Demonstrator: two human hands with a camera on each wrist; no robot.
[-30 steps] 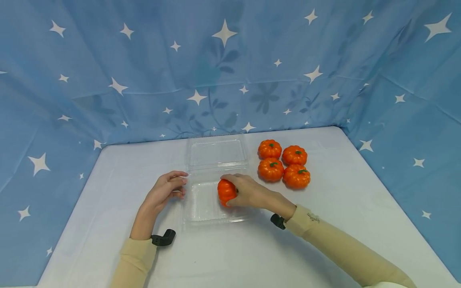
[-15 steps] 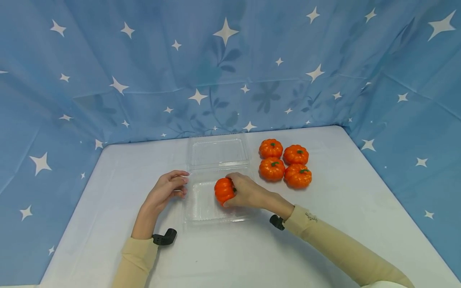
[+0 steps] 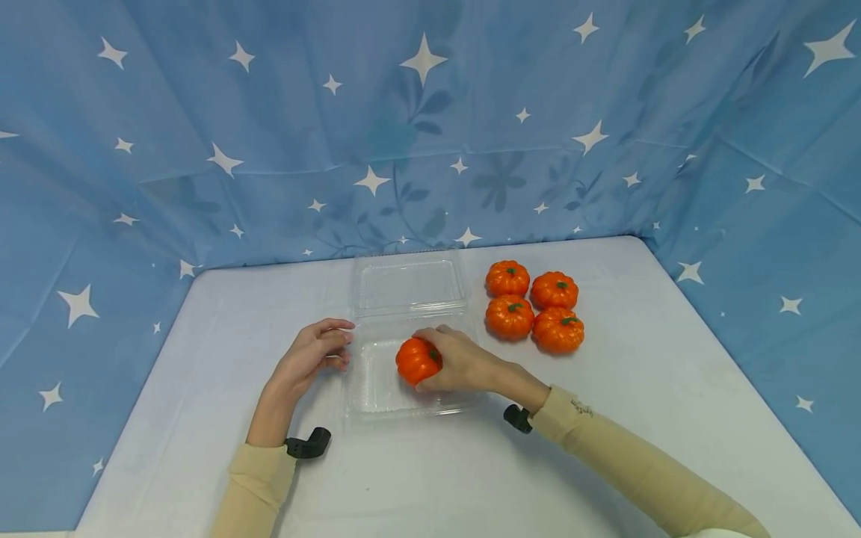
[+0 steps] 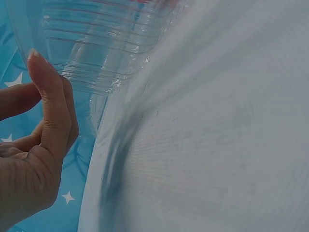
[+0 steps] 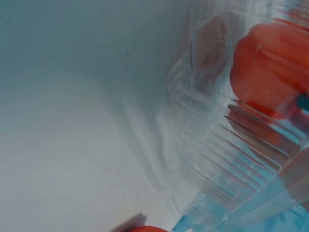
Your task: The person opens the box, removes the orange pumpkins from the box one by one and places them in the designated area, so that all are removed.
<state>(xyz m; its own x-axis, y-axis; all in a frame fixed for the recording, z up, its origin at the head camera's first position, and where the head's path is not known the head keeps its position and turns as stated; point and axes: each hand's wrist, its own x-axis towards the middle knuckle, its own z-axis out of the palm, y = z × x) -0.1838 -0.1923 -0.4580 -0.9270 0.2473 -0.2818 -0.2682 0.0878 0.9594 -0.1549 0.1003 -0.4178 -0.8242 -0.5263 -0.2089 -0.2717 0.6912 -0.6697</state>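
A small orange toy pumpkin [image 3: 417,362] with a green stem is gripped by my right hand [image 3: 457,362], thumb on the near side and fingers on the far side. They are over the lower half of a clear plastic clamshell box [image 3: 377,400], whose lid [image 3: 406,285] lies folded back behind. Through the box's ribbed wall, the right wrist view shows the pumpkin [image 5: 268,67] inside. My left hand [image 3: 311,357] is at the box's left edge with loosely bent fingers. In the left wrist view its fingertips [image 4: 36,58] are at the rim; whether they touch it I cannot tell.
Several more orange pumpkins [image 3: 509,317] stand in a tight cluster right of the box. A white cloth covers the table [image 3: 417,478]. Blue curtain [image 3: 289,134] with white stars hangs along the back and sides.
My right hand has moved the pumpkin slightly left in the box and turned it, so that its stem shows more toward the top. The left hand stays at the box edge.
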